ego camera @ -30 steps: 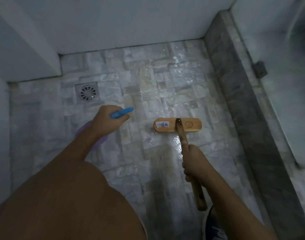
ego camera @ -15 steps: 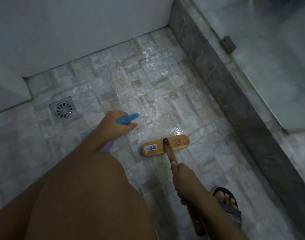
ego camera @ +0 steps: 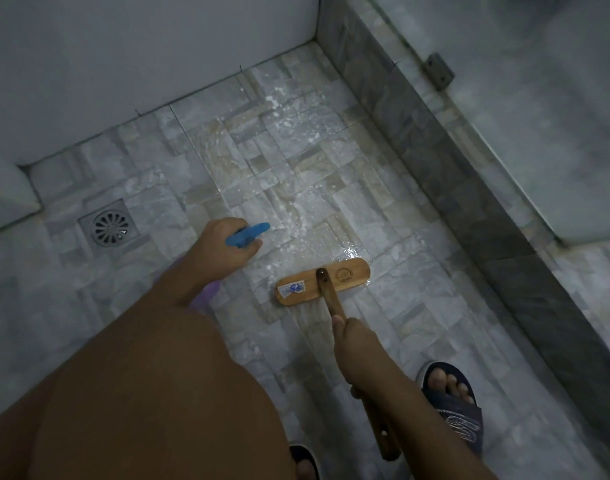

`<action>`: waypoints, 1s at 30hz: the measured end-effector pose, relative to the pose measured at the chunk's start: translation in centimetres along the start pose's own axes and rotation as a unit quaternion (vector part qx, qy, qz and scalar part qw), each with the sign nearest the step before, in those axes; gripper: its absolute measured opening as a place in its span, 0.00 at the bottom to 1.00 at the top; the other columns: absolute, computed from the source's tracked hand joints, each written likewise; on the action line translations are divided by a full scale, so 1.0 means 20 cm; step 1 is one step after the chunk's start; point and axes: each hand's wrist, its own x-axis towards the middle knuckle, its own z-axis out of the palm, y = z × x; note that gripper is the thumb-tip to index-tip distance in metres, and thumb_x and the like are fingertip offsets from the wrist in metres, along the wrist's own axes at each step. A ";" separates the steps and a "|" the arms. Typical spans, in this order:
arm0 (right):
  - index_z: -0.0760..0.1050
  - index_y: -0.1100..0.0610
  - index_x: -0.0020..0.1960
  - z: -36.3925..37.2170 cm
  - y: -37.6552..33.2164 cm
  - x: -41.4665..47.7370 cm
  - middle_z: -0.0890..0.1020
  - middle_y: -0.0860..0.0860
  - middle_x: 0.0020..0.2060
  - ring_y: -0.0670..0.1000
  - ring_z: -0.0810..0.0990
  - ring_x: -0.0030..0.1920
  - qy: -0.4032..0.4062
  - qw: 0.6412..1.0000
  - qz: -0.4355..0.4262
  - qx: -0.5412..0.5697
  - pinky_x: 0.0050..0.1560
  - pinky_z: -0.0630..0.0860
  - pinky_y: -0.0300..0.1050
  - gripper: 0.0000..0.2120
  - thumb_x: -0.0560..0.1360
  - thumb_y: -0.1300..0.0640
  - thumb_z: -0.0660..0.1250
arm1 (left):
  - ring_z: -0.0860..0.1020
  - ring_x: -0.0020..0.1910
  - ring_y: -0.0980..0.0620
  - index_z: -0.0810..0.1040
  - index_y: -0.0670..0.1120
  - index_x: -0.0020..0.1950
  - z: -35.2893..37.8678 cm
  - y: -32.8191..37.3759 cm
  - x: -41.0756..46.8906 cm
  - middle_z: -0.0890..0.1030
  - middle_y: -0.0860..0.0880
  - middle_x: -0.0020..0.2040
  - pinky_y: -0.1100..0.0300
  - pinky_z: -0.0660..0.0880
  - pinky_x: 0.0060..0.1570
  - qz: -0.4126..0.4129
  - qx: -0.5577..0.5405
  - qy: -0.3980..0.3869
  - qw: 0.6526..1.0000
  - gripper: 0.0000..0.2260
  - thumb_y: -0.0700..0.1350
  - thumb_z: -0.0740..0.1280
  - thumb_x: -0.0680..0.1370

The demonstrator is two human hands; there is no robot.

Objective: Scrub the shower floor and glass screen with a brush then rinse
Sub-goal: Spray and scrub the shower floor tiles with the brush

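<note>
A wooden brush head (ego camera: 324, 280) lies flat on the wet stone-tile shower floor (ego camera: 262, 161). Its wooden handle (ego camera: 331, 299) runs back toward me, and my right hand (ego camera: 357, 344) grips it partway along. My left hand (ego camera: 227, 247) holds a spray bottle with a blue nozzle (ego camera: 248, 233) and a purple body (ego camera: 206, 292) mostly hidden under my wrist, to the left of the brush head. White foam speckles the floor beyond the brush. The glass screen (ego camera: 556, 116) stands on the right above a dark stone kerb (ego camera: 469, 188).
A round metal floor drain (ego camera: 109, 227) sits at the left. White walls close the back and left. A metal bracket (ego camera: 438, 71) fixes the glass to the kerb. My feet in dark slippers (ego camera: 452, 403) stand at the bottom right and bottom centre.
The view has swung left and tilted, so the glass and kerb fill more of the right side. The brush head has moved nearer the kerb side; my slippered foot has come into view.
</note>
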 end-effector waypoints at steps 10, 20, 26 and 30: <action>0.71 0.58 0.56 0.03 0.06 0.04 0.76 0.52 0.43 0.47 0.75 0.36 0.005 1.000 -0.021 -0.021 0.40 0.80 0.49 0.22 0.84 0.43 0.47 | 0.69 0.26 0.55 0.71 0.41 0.30 0.00 -0.01 -0.01 0.71 0.49 0.27 0.60 0.67 0.30 0.036 -0.005 -0.002 0.999 0.22 0.57 0.72 0.71; 0.70 0.57 0.56 0.08 0.11 0.05 0.77 0.53 0.44 0.47 0.75 0.36 -0.006 0.999 -0.040 -0.034 0.37 0.77 0.46 0.21 0.84 0.43 0.47 | 0.71 0.26 0.52 0.72 0.41 0.31 -0.02 0.04 -0.02 0.72 0.48 0.27 0.59 0.68 0.30 0.003 -0.027 0.074 0.997 0.21 0.56 0.75 0.70; 0.69 0.58 0.58 0.11 -0.01 0.07 0.79 0.58 0.51 0.58 0.81 0.51 -0.013 0.999 -0.031 -0.030 0.52 0.80 0.60 0.22 0.84 0.41 0.47 | 0.67 0.28 0.53 0.70 0.40 0.32 -0.12 0.04 0.01 0.69 0.46 0.29 0.64 0.63 0.30 0.007 -0.034 0.226 0.973 0.18 0.45 0.73 0.76; 0.68 0.62 0.65 0.05 -0.36 0.26 0.77 0.63 0.59 0.65 0.79 0.57 -0.008 0.998 -0.061 0.004 0.57 0.77 0.63 0.23 0.84 0.44 0.48 | 0.68 0.31 0.53 0.72 0.39 0.36 -0.17 0.01 0.05 0.71 0.43 0.33 0.67 0.63 0.33 0.012 -0.040 0.331 0.943 0.14 0.42 0.69 0.79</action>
